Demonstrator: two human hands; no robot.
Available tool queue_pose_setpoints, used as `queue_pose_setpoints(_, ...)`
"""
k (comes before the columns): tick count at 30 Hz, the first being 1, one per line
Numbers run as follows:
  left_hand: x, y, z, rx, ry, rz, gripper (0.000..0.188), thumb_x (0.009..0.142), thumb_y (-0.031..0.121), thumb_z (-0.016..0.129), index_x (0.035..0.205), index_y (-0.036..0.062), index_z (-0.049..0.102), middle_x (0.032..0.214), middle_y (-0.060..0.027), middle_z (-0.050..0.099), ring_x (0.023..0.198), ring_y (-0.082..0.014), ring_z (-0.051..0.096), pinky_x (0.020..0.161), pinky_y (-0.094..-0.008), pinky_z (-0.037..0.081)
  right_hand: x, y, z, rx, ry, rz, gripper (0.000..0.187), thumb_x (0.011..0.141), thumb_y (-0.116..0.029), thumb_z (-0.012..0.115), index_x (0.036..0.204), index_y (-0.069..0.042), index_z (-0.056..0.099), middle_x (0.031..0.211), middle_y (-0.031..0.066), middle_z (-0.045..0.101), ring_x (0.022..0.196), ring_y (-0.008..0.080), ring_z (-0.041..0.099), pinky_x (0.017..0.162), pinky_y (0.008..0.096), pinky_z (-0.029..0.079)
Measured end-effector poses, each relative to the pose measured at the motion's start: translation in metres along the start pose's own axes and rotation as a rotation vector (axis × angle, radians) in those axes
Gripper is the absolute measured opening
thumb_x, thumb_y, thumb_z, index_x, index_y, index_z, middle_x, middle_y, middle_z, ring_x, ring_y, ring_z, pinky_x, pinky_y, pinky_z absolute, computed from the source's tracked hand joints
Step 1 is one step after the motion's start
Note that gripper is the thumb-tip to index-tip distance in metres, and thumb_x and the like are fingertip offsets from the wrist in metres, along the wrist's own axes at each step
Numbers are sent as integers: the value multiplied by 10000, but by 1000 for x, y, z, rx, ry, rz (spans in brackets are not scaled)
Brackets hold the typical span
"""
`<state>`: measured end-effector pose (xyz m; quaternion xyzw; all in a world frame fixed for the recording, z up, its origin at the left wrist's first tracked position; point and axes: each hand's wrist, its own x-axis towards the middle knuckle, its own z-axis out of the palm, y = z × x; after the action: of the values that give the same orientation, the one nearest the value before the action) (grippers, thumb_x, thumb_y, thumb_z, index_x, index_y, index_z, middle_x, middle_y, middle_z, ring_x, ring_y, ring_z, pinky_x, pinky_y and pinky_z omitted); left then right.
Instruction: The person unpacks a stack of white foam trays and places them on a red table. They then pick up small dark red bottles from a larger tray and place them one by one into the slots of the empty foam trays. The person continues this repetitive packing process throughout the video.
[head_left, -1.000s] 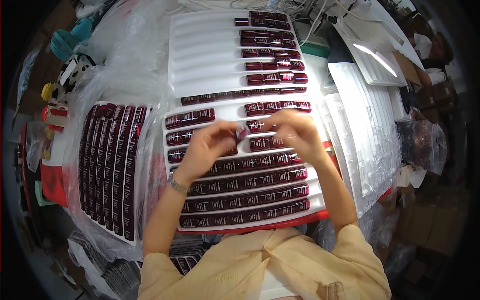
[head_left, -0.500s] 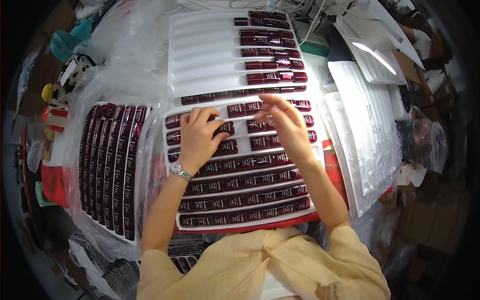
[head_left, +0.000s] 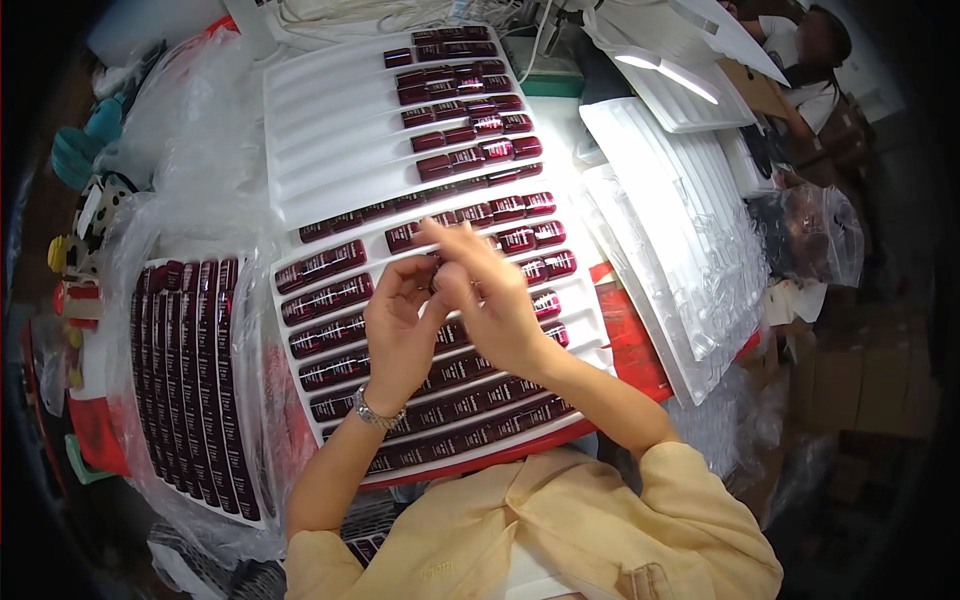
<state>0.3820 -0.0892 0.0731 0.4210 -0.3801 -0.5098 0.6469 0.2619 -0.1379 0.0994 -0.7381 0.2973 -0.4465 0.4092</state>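
My left hand and my right hand meet above the near white ribbed tray, thumbs and fingers curled toward each other. A bit of dark red shows between the fingertips, too covered to tell whether it is held or lies behind. The right fingers are slightly blurred. On the tray, glossy dark red labelled pieces, like small bottles, lie end to end in rows; one row is the upper left row. A gap parts it from the pieces to the right. My hands hide the rows' middle.
Beyond lies another white tray, its right side holding dark red pieces. A plastic-wrapped tray of such pieces stands left. Stacked white trays are on the right under a bright lamp. Another person sits far right.
Both hands have come together over the tray; the left has lifted off the pieces and the right has moved down to meet it. The view has shifted, so the trays appear farther left and tilted.
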Motion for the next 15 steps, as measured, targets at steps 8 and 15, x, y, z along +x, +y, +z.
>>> queue_pose_setpoints(8, 34, 10, -64, 1352, -129, 317, 275, 709, 171, 785, 952, 94, 683, 985, -7, 592, 1020, -221, 500, 936, -385, 317, 8, 81, -244, -1298, 148, -124, 341, 852, -72, 625, 1180, 19, 605, 1115, 207, 638, 975, 353, 632, 884, 384, 483)
queue_pose_setpoints(15, 16, 6, -62, 1352, -140, 374, 335, 703, 233, 786, 997, 101, 695, 967, 3, 591, 966, -193, 520, 924, -403, 303, 5, 92, -272, -1235, 103, 190, 216, 832, -11, 619, 1037, 40, 666, 957, 184, 672, 829, 327, 660, 768, 399, 525)
